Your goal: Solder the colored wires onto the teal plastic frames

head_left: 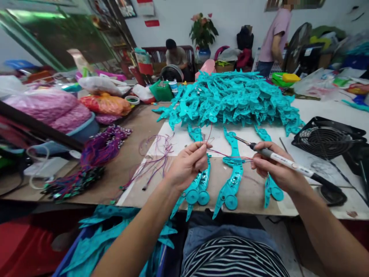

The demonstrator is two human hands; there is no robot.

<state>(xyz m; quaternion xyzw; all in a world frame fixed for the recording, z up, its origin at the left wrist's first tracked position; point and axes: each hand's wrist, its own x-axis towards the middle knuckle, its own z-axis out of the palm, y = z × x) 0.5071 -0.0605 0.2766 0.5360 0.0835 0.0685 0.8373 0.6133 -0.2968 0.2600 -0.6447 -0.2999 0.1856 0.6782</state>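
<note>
Thin red and purple wires point(223, 153) stretch between my two hands above the table. My left hand point(191, 163) pinches one end of them. In my right hand point(276, 165) lies a white and black soldering iron point(284, 161), its tip pointing left over a turquoise plastic part point(233, 173); those fingers also grip the wires. More turquoise parts lie under my left hand and beside my right hand. A bunch of loose wires point(157, 157) rests left of my left hand.
A big heap of turquoise parts point(230, 100) covers the table's back. A black fan point(327, 136) stands at right. Bundled cables point(100, 154) lie at left by a blue basin point(83, 130). A turquoise-filled crate point(115, 238) sits below. Two people are in the background.
</note>
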